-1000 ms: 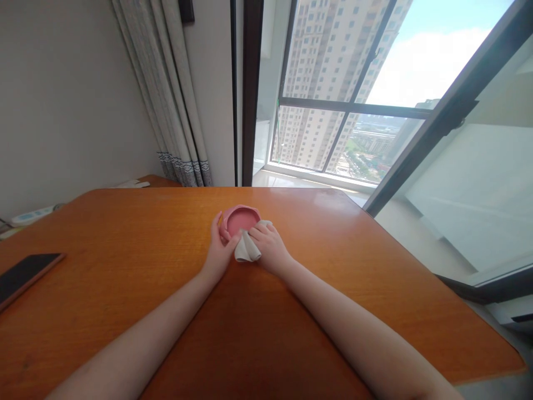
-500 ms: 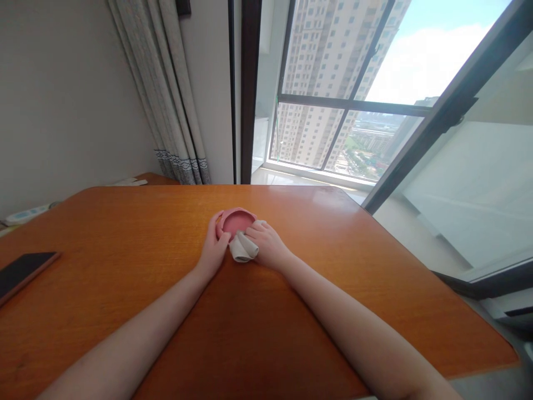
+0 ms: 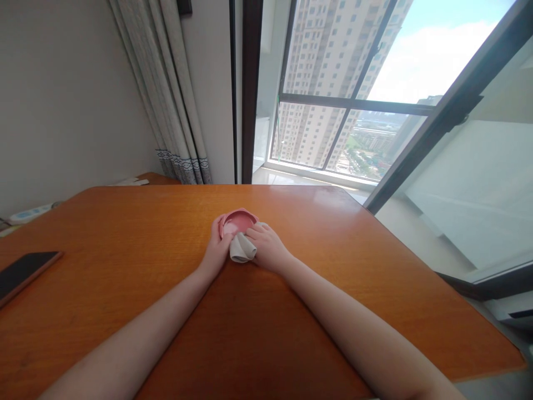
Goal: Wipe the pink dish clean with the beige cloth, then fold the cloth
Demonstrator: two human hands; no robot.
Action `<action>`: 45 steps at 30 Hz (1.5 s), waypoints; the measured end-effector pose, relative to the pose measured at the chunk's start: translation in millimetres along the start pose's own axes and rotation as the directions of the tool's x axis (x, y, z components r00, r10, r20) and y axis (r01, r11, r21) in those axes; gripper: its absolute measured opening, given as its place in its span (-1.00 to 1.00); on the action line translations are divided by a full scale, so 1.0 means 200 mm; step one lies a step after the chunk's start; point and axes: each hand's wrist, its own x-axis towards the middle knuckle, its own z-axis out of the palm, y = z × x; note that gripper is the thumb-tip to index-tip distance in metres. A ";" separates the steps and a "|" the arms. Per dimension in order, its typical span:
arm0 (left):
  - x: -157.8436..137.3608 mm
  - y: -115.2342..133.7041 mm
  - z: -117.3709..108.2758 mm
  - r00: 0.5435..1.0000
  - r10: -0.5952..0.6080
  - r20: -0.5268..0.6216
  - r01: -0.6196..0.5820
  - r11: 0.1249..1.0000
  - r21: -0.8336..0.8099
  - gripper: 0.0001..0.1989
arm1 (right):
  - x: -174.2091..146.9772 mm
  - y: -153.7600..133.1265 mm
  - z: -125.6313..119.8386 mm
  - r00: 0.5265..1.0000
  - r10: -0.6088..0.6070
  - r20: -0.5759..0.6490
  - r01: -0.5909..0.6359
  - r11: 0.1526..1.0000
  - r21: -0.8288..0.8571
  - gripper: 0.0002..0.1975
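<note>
A small pink dish [image 3: 240,218] with a raised rim sits near the middle of the orange wooden table [image 3: 125,266]. My left hand [image 3: 217,249] grips the dish's left rim, thumb over its near edge. My right hand [image 3: 266,245] holds a bunched grey-white cloth [image 3: 241,248] and presses it against the dish's near right side. The cloth hides part of the dish's rim.
A dark phone [image 3: 23,269] lies at the table's left edge. A white remote [image 3: 29,213] and papers rest on a lower surface beyond it. Curtains [image 3: 172,111] hang at the back left, and a tall window [image 3: 353,100] lies behind the table's far edge.
My right hand has shifted the cloth slightly left along the dish's near edge. My left hand stays on the left rim. The dish itself has hardly moved.
</note>
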 end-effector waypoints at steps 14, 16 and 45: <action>0.01 0.01 0.00 1.000 -0.024 0.001 0.024 0.998 -0.065 -0.56 | 0.00 0.00 0.01 0.999 0.004 -0.034 -0.002 0.997 0.071 -0.89; 0.01 0.00 0.00 1.000 -0.021 0.004 0.021 0.998 -0.064 -0.55 | 0.00 0.00 0.00 1.000 0.005 -0.013 -0.004 0.997 0.077 -0.88; 0.02 0.02 0.00 0.994 -0.110 0.015 0.110 0.957 -0.268 -0.62 | 0.00 0.00 -0.02 0.996 -0.072 -0.052 0.078 0.991 0.111 -0.89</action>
